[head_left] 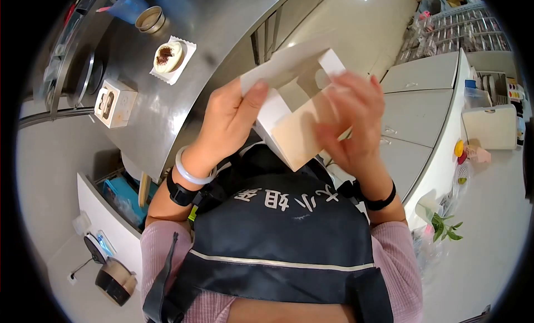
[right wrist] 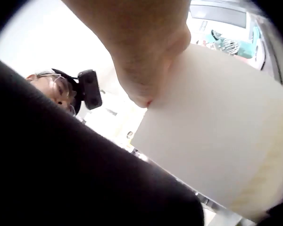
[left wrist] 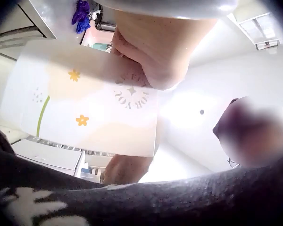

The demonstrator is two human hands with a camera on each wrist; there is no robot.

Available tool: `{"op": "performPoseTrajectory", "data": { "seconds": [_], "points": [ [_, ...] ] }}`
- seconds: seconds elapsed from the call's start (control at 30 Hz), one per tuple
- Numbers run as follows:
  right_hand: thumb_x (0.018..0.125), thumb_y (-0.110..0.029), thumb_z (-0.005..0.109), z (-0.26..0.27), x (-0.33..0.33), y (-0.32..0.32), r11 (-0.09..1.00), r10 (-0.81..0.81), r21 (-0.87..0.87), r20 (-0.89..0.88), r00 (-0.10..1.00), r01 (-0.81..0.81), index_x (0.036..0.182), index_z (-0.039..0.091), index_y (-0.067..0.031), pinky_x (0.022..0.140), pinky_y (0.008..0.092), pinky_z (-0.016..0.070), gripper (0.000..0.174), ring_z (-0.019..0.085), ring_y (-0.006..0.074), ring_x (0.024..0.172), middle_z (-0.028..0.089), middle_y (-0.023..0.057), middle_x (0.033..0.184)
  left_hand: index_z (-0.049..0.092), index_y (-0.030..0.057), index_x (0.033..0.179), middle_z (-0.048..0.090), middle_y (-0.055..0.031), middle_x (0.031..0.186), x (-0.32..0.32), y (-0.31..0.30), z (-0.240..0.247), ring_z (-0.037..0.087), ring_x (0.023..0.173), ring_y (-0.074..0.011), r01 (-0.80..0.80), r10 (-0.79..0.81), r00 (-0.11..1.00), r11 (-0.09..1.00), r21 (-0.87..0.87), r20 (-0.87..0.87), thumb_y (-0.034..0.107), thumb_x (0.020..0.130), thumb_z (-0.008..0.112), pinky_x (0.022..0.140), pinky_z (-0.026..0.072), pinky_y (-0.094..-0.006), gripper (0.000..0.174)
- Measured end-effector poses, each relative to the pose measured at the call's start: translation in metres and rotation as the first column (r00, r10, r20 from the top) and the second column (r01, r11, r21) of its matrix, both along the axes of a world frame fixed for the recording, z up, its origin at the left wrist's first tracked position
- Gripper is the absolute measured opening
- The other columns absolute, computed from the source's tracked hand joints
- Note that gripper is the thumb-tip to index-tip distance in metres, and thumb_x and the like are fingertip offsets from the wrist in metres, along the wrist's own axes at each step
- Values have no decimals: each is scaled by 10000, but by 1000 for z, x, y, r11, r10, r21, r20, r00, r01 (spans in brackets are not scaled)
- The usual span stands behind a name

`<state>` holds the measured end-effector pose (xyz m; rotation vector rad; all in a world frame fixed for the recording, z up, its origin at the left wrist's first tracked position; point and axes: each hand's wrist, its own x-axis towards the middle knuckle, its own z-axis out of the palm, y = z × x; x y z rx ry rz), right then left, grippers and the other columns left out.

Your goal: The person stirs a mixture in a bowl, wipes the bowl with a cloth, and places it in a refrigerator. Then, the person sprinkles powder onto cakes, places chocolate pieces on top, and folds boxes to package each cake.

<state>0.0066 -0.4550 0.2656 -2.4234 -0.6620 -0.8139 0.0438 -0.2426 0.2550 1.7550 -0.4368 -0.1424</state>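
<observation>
A white and cream paper box (head_left: pixel 303 134) is held tilted in front of the apron, its top standing open. My left hand (head_left: pixel 228 117) grips its left wall, thumb lying on the near face and the other fingers hidden behind. Orange flowers and ring-shaped lettering decorate a box panel (left wrist: pixel 85 103) in the left wrist view. At the box's right side is my right hand (head_left: pixel 356 120), blurred, with thumb and fingers spread apart over the edge. A plain white panel (right wrist: pixel 212 122) lies beside that hand in the right wrist view.
A steel table (head_left: pixel 211 22) on the left bears a round cream-topped cake (head_left: pixel 167 57) with brown powder, a small white box (head_left: pixel 115 103), a metal ring (head_left: pixel 150 20) and a blue jug (head_left: pixel 129 6). White cabinets (head_left: pixel 417 111) stand to the right.
</observation>
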Motion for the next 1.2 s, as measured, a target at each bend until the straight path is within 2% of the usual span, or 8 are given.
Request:
{"op": "performPoseTrajectory", "data": {
  "seconds": [0.1, 0.27, 0.37, 0.43, 0.53, 0.7, 1.17, 1.2],
  "points": [
    [685, -252, 731, 2, -5, 10, 988, 151, -3, -230, 962, -156, 914, 614, -117, 1000, 475, 312, 291, 562, 237, 897, 599, 41, 940, 569, -22, 1137, 586, -95, 797, -3, -3, 6, 518, 675, -141, 61, -63, 997, 997, 37, 41, 228, 969, 445, 634, 434, -268, 326],
    [657, -226, 759, 18, -2, 5, 975, 204, 158, -358, 911, -156, 826, 603, -128, 1011, 480, 299, 249, 568, 218, 889, 612, 18, 890, 575, -2, 1152, 636, -152, 979, -5, -7, 20, 609, 809, -238, 88, -99, 979, 994, 68, 176, 176, 954, 451, 723, 466, -289, 293],
    [637, -211, 776, 33, -2, 4, 961, 245, 217, -392, 887, -169, 787, 580, -130, 1040, 476, 251, 259, 569, 214, 904, 619, 4, 875, 585, 17, 1151, 627, -144, 1084, 1, -12, 27, 617, 932, -297, 83, -98, 942, 995, 59, 322, 142, 926, 481, 785, 476, -321, 278],
    [628, -206, 783, 36, -2, 5, 957, 266, 225, -435, 860, -183, 766, 568, -132, 1056, 474, 220, 266, 569, 216, 919, 623, -2, 865, 591, 32, 1148, 624, -124, 1101, 9, -16, 29, 609, 974, -311, 176, -169, 799, 983, 45, 577, 123, 882, 532, 799, 482, -345, 287],
    [639, -211, 780, 33, -2, 7, 949, 271, 265, -402, 875, -172, 741, 556, -134, 1084, 488, 146, 258, 568, 218, 972, 632, -9, 842, 579, -6, 1156, 597, -168, 1172, 10, -18, 27, 592, 1049, -293, 209, -234, 792, 972, 110, 564, 185, 950, 428, 881, 450, -333, 318],
    [635, -168, 756, 28, -2, 6, 921, 317, 374, -558, 767, -108, 640, 529, -115, 1101, 516, 62, 233, 559, 221, 1032, 629, -1, 750, 577, 7, 1166, 606, -149, 1158, 7, -16, 20, 600, 1024, -294, 202, -238, 830, 971, 125, 505, 163, 937, 449, 866, 456, -337, 305],
    [614, -173, 732, 21, 1, 4, 927, 303, 375, -696, 650, -31, 561, 534, -107, 1107, 507, 33, 215, 559, 197, 996, 617, 3, 724, 568, 16, 1170, 599, -152, 1160, 6, -20, 15, 596, 1017, -300, 222, -284, 839, 957, 185, 463, 158, 938, 452, 856, 460, -341, 296],
    [617, -186, 745, 19, 1, 4, 922, 307, 388, -696, 649, -20, 563, 543, -108, 1105, 511, 42, 223, 558, 197, 999, 619, 8, 737, 583, 40, 1159, 613, -137, 1118, 7, -22, 12, 602, 990, -292, 185, -228, 842, 973, 135, 489, 105, 868, 526, 818, 477, -334, 303]
  ]
}}
